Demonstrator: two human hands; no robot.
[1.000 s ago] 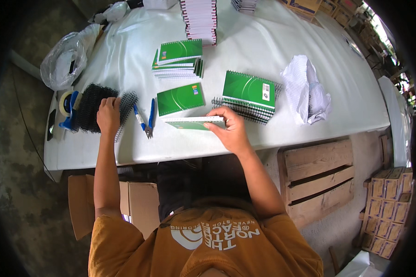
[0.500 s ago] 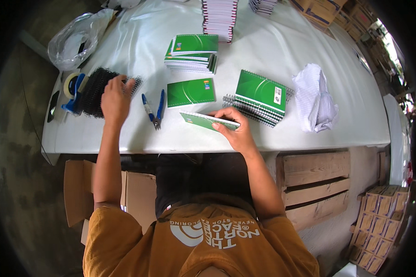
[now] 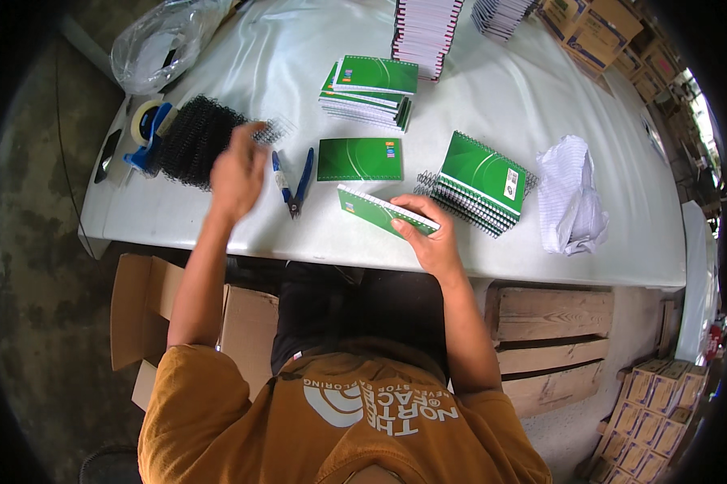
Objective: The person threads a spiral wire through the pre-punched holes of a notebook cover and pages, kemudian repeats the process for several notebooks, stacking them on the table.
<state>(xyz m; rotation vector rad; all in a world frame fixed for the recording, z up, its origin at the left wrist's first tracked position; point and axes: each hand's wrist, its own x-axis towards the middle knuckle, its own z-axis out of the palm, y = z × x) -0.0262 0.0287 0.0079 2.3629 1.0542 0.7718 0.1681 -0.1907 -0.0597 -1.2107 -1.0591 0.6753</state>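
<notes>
In my right hand (image 3: pixel 433 234), a thin green notebook (image 3: pixel 371 211) is gripped by its right end, thumb on the cover and fingers behind. It tilts so that its white page edge shows, and no coil is seen on it. My left hand (image 3: pixel 239 173), smeared by motion, hovers at the right side of a pile of black spiral binding coils (image 3: pixel 194 141); whether its fingers hold a coil is unclear. Blue-handled pliers (image 3: pixel 293 189) lie beside that hand. Just beyond the held notebook a single green notebook (image 3: pixel 359 160) lies flat.
Behind stands a stack of green notebooks (image 3: pixel 377 74); to the right, a coil-bound stack (image 3: pixel 484 173) and a crumpled white cloth (image 3: pixel 571 194). Left are a blue tape dispenser (image 3: pixel 147 137) and plastic bag (image 3: pixel 158 48). A tall book stack (image 3: pixel 424 36) stands far back.
My left hand has moved right across the coil pile, toward the pliers. My right hand keeps its grip on the notebook. The whole view has shifted and turned slightly.
</notes>
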